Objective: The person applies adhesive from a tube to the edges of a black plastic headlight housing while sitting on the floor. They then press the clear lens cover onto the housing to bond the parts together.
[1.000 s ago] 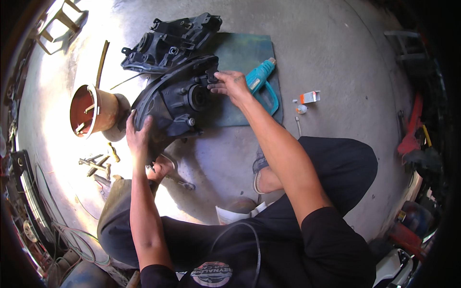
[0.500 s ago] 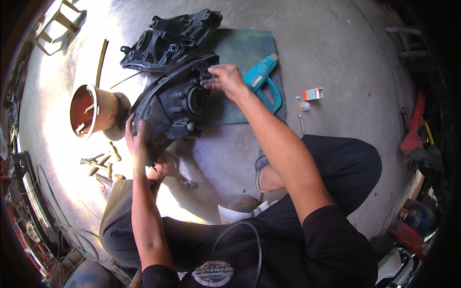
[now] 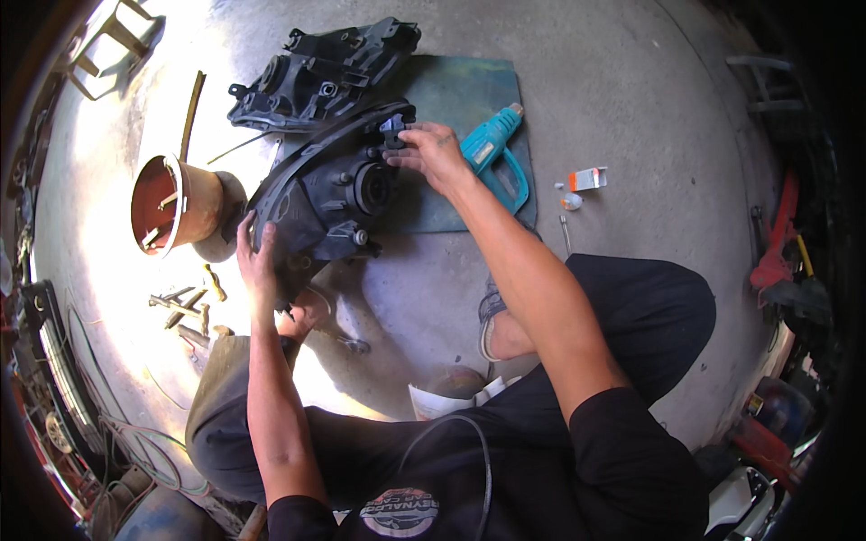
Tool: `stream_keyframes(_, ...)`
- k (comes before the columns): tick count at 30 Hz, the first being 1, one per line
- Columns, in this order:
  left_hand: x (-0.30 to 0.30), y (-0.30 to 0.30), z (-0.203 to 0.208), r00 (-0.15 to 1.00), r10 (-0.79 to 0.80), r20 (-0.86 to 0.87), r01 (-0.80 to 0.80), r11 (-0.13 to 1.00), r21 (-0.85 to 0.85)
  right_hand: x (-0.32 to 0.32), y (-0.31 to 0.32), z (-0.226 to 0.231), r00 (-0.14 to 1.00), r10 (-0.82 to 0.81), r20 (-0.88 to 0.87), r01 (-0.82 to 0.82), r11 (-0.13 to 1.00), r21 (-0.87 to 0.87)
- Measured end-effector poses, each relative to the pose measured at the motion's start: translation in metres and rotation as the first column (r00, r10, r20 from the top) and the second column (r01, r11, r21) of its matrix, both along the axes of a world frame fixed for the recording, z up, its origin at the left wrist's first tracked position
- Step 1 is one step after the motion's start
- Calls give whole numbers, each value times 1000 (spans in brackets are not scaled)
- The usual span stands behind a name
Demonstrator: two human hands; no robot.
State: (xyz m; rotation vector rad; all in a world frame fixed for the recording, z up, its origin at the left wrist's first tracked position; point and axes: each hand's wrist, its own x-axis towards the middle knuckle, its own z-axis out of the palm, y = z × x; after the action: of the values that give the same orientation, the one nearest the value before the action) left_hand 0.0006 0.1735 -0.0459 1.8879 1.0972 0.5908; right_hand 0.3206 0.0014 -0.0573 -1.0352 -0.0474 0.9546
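Observation:
A black car headlight housing stands tilted in front of me, its rear with a round cap turned toward me. My left hand grips its lower left edge, thumb and fingers on either side of the rim. At the upper right corner, the fingers of my right hand close on a small mounting tab. Right behind it lies a second black headlight housing, partly covered by the near one. A teal heat gun rests beside my right hand on a blue-green board.
To the left a rusty-looking bucket holds a few pieces. Several hand tools lie on the concrete near my left knee. Right of the board are a small orange-and-white box, a little bottle and a thin metal rod.
The headlight housing and my right hand have shifted very slightly to the right. My left hand keeps its place on the edge.

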Motion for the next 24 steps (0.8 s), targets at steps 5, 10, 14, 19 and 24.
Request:
stream_keyframes(5,4,-3,3,1000,-6,13,5,1000,23,-5,2,-1,955,-22,295,75,983,-169)
stream_keyframes(10,3,-7,9,1000,-2,-26,2,1000,-8,-5,2,3,775,162,610,117,913,-391)
stream_keyframes(14,-1,-8,8,1000,-8,-18,8,1000,14,-11,-4,14,669,276,690,140,865,-482)
stream_keyframes(19,0,-8,8,1000,-9,1,9,1000,5,-17,-7,16,573,132,809,262,906,-333)
stream_keyframes(24,1,-8,6,1000,-3,3,3,1000,22,-14,-4,11,448,135,884,297,910,-290)
